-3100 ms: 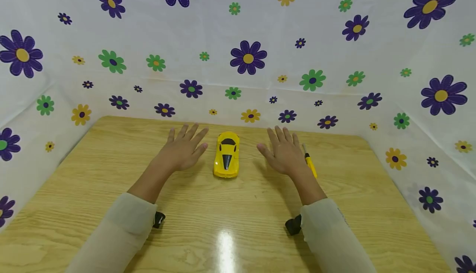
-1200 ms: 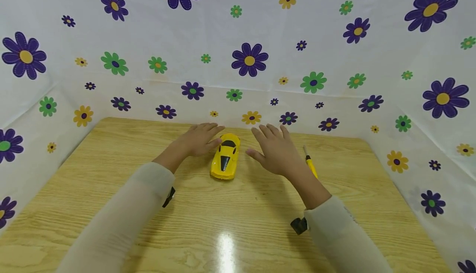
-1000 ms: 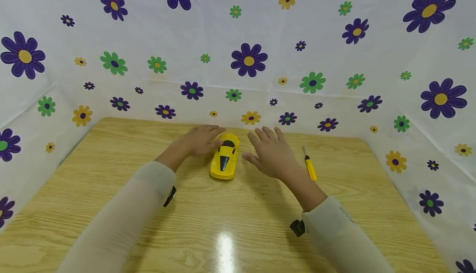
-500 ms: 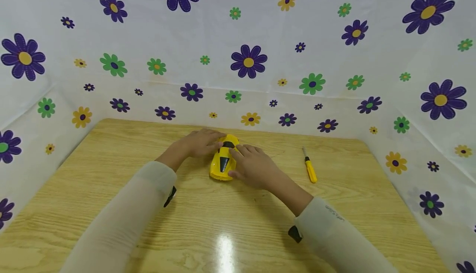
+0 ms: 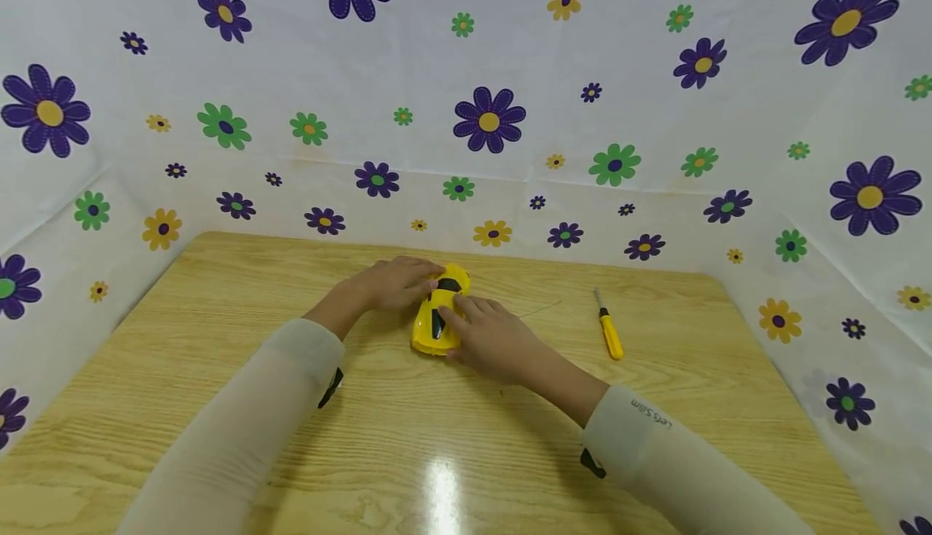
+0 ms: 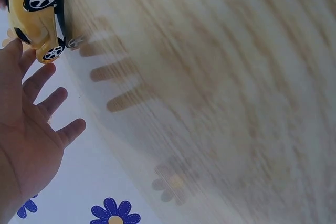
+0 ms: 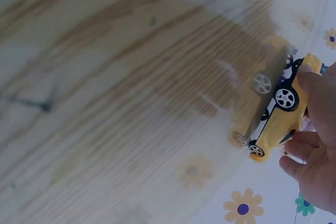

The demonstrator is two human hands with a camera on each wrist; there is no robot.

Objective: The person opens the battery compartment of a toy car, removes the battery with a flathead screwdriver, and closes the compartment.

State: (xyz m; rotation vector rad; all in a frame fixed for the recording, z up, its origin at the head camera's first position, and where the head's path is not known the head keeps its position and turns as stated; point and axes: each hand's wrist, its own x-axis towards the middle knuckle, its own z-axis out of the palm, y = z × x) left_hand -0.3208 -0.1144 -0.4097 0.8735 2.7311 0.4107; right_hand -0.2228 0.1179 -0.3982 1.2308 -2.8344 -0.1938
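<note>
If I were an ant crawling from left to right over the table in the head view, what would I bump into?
left hand → yellow toy car → right hand → yellow-handled screwdriver

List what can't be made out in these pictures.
Head view: part of the yellow toy car, hidden by the right hand.
Left wrist view: one end of the yellow toy car, cut off by the top edge.
Right wrist view: a dark mark, too blurred to identify.

Table [image 5: 349,454]: shiny wood, light brown | on it: yellow toy car [image 5: 437,326], middle | yellow screwdriver [image 5: 610,333], right of car
</note>
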